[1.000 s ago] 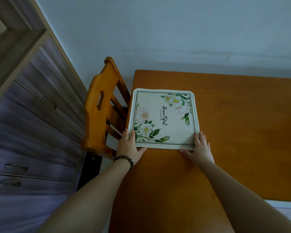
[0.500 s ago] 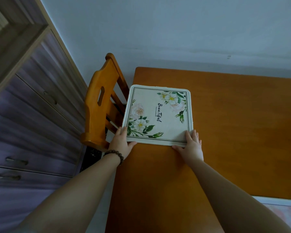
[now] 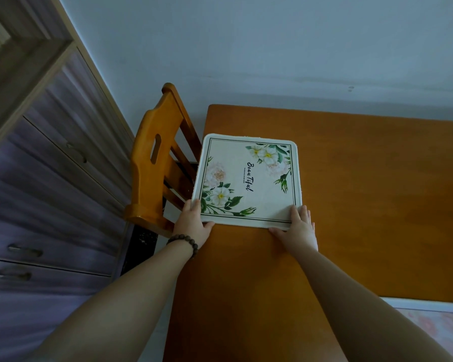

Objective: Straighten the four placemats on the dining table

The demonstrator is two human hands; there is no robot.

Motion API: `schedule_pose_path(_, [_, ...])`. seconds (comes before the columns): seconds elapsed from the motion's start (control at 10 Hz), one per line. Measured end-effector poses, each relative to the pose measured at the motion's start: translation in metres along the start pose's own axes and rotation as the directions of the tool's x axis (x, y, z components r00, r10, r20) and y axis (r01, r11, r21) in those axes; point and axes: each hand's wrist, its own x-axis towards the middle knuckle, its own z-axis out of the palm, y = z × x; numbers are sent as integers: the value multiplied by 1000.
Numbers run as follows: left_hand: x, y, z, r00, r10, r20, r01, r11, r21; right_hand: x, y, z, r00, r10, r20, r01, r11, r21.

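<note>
At table's (image 3: 351, 205) far-left corner, floral placemat (image 3: 249, 181) lies just beyond both hands, left hand (image 3: 194, 223) and right hand (image 3: 297, 228) pinching its near corners, left edge roughly along table's edge.

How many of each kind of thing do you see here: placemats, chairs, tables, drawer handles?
Placemats: 2, the floral placemat held at its near corners by the left hand and right hand, and a second placemat partly in view
Chairs: 1, the wooden chair
Tables: 1, the dining table
Drawer handles: 4, including the nearest handle
Total: 8
</note>
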Motion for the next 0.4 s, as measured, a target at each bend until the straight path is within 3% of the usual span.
schedule_pose_path(0.2, [-7, 3, -4, 994, -55, 96, 47, 996, 81, -9, 9, -11, 997, -7, 72, 11, 999, -54])
schedule_pose_path(0.4, [-46, 5, -14, 998, 7, 66, -16, 989, 145, -47, 22, -17, 999, 5, 53, -1, 998, -70])
